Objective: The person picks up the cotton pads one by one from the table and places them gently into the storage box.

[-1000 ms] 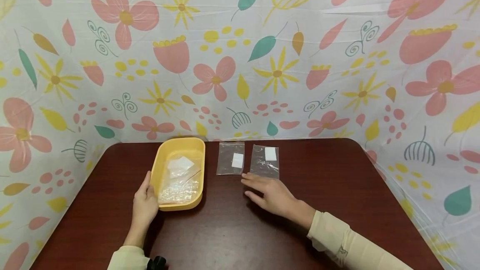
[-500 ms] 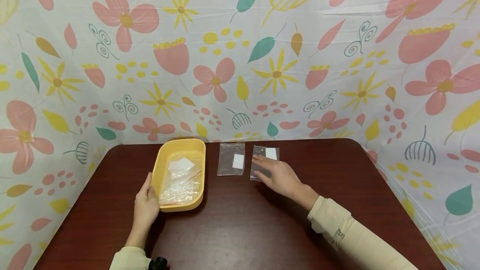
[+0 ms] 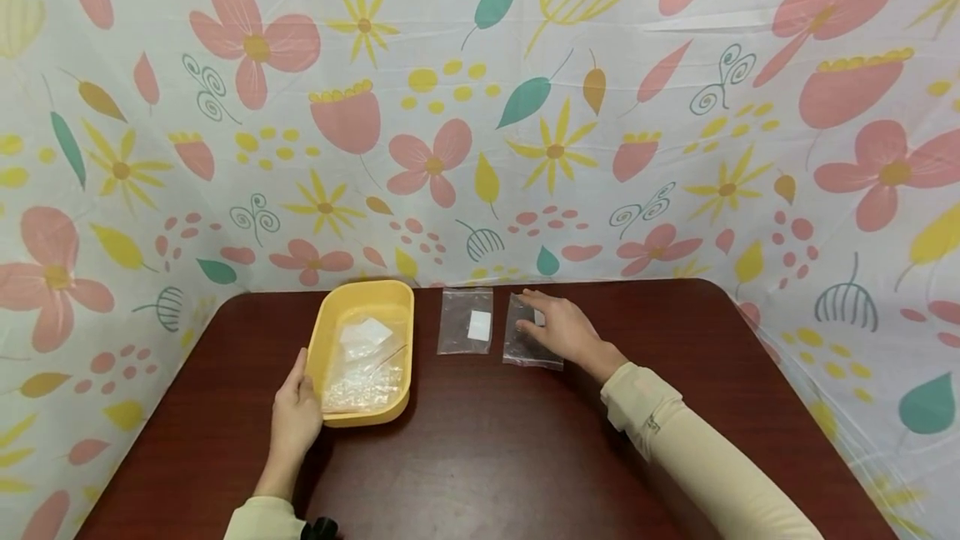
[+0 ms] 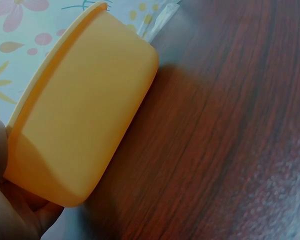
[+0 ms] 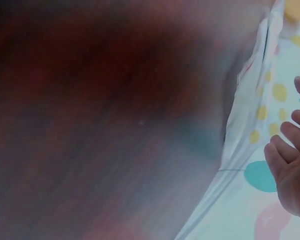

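Observation:
My left hand [image 3: 296,419] grips a yellow plastic tub [image 3: 362,419] by its near left side, thumb along the rim. In the left wrist view the tub's outer wall [image 4: 87,110] fills the left, with fingers under its end. Inside the tub lie clear plastic bags [image 3: 363,386] with white paper pieces. My right hand [image 3: 564,327] reaches over the right-hand clear zip bag [image 3: 528,350], covering most of its white label; contact cannot be made out. Its fingers look extended, also in the right wrist view, where the hand [image 5: 292,167] shows at the edge.
Between the tub and the right-hand bag lies another clear zip bag [image 3: 456,330] with a white label [image 3: 480,325]. The dark wooden table [image 3: 480,457] ends at the back against a flower-patterned cloth [image 3: 480,107].
My right hand has moved away from me and slightly right, from the near edge of the right-hand bag to over its far end. The left hand keeps its hold on the tub.

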{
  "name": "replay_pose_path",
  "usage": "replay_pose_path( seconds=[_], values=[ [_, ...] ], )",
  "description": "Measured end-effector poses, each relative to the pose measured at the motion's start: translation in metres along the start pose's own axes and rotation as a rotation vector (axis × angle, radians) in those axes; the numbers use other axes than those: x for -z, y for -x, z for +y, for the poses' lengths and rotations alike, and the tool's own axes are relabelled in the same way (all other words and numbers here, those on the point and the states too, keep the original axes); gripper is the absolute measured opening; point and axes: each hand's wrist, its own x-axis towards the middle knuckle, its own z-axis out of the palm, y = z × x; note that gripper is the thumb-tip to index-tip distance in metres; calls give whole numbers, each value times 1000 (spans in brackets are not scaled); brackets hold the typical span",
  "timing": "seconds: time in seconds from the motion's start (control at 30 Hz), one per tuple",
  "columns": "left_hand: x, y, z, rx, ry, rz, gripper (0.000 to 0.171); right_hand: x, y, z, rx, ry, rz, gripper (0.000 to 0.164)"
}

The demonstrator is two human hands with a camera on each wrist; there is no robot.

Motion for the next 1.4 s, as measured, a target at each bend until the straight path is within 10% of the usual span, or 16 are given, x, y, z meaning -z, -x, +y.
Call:
replay_pose_path(
  seconds=[0.47,0.97,1.4],
  values=[
    [1,0,3,-3,11,-4,51,-13,-12,7,-107,81,-220,65],
    [0,0,3,-11,23,8,51,-13,-11,7,-157,103,-225,68],
    [0,-1,1,-15,20,12,51,-14,-8,4,-80,137,-149,41]
  ],
)
